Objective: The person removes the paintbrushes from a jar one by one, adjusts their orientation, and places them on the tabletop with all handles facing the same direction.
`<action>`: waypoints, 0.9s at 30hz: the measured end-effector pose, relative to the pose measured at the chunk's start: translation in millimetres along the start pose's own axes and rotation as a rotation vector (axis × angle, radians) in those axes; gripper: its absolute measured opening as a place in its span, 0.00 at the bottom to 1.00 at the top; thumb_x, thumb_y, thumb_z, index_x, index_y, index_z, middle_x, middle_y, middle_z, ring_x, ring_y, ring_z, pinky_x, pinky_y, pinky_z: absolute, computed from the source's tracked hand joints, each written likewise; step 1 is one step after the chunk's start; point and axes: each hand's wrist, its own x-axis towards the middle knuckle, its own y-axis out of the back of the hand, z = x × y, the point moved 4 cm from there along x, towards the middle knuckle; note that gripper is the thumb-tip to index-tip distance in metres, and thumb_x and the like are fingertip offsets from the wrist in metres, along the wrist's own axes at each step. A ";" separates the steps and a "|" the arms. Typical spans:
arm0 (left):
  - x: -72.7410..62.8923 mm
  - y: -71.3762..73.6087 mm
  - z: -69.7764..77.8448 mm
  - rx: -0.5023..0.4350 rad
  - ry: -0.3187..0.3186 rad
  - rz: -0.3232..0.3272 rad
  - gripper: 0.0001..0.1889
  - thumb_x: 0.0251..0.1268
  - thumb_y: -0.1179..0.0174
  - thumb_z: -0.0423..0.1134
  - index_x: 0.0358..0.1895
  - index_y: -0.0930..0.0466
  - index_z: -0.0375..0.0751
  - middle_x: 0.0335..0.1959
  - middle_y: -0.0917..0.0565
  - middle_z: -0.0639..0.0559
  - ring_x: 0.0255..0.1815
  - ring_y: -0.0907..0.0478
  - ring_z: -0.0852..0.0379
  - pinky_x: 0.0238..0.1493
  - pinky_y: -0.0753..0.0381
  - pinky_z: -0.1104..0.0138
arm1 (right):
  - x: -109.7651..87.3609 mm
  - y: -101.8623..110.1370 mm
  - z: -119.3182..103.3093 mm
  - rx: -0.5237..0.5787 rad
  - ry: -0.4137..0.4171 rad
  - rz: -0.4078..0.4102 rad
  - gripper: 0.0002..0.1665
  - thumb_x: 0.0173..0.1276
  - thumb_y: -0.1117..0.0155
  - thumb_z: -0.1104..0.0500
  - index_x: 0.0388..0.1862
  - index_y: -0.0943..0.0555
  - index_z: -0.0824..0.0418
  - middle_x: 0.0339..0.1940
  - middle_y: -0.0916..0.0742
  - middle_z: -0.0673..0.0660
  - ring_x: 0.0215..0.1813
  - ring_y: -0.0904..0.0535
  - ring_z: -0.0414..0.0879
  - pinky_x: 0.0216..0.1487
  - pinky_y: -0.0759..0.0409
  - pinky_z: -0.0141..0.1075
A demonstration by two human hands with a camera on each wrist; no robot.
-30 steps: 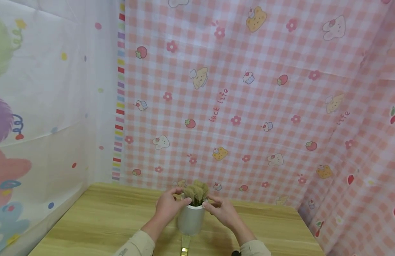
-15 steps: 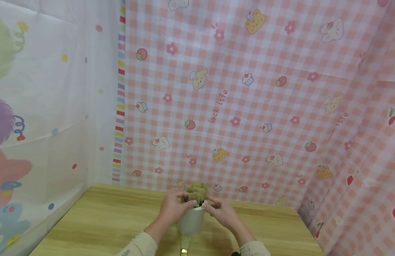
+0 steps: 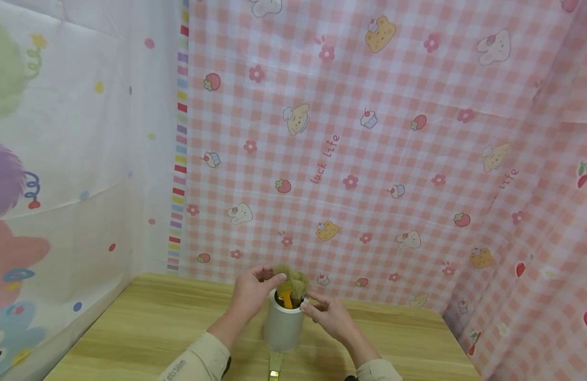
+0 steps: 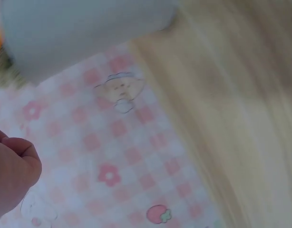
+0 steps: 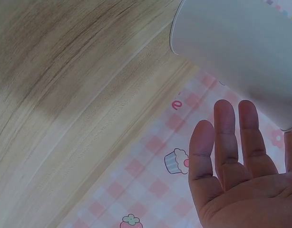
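A pale grey cylindrical cup (image 3: 284, 329) stands upright on the wooden table, holding brushes with tan bristles (image 3: 300, 286) pointing up. My left hand (image 3: 250, 291) is at its upper left, thumb and fingers pinching the bristle end of a brush (image 3: 286, 297) that shows an orange part below. In the left wrist view that hand (image 4: 15, 171) is partly cut off. My right hand (image 3: 329, 315) holds the cup's right rim between thumb and index finger. The right wrist view shows its other fingers (image 5: 224, 137) loosely extended beside the cup (image 5: 246, 57); the thumb is hidden there.
Another brush (image 3: 275, 365) with tan bristles and a gold-coloured band lies on the table (image 3: 179, 317) in front of the cup, cut off by the frame. A pink checked cloth (image 3: 350, 159) hangs behind the table, and a white patterned cloth (image 3: 84, 211) on the left.
My left hand has moved up and slightly left from the cup's rim. The brush it pinches has risen, exposing its orange part. My right hand stays at the rim.
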 end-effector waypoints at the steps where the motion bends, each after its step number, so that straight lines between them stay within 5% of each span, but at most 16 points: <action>1: 1.3 3.2 3.6 -0.013 -0.004 0.010 0.22 0.66 0.25 0.55 0.53 0.11 0.44 0.49 0.08 0.48 0.54 0.12 0.49 0.58 0.12 0.50 | 0.1 -0.5 0.5 -0.004 -0.003 0.000 0.37 0.81 0.35 0.42 0.77 0.25 0.63 0.66 0.15 0.73 0.56 0.11 0.67 0.55 0.13 0.61; 6: 8.5 21.0 24.4 -0.094 -0.021 0.078 0.24 0.65 0.24 0.55 0.58 0.12 0.46 0.47 0.08 0.49 0.54 0.12 0.51 0.61 0.13 0.52 | 1.2 -1.7 3.1 -0.029 -0.011 0.011 0.37 0.80 0.35 0.41 0.77 0.24 0.61 0.62 0.12 0.71 0.54 0.11 0.64 0.53 0.13 0.60; 13: 11.1 47.7 37.1 -0.099 -0.006 0.109 0.27 0.66 0.26 0.59 0.66 0.17 0.61 0.43 0.07 0.52 0.44 0.16 0.56 0.42 0.23 0.65 | 0.0 -2.2 3.0 -0.022 -0.018 0.014 0.36 0.80 0.35 0.41 0.78 0.24 0.60 0.68 0.15 0.72 0.54 0.11 0.63 0.55 0.13 0.61; 19: 5.3 59.3 27.1 -0.090 0.006 0.080 0.24 0.67 0.25 0.53 0.66 0.15 0.63 0.46 0.07 0.51 0.51 0.14 0.55 0.57 0.18 0.59 | 0.0 -1.8 1.9 -0.026 -0.028 0.023 0.37 0.80 0.35 0.41 0.78 0.24 0.61 0.64 0.13 0.73 0.53 0.10 0.63 0.54 0.13 0.62; 27: -4.3 63.4 5.6 -0.035 0.056 0.015 0.25 0.65 0.23 0.55 0.65 0.14 0.62 0.45 0.09 0.50 0.45 0.17 0.56 0.53 0.19 0.59 | 0.7 -3.1 2.4 -0.016 -0.034 0.015 0.38 0.81 0.36 0.41 0.79 0.26 0.60 0.66 0.14 0.72 0.56 0.11 0.67 0.56 0.14 0.63</action>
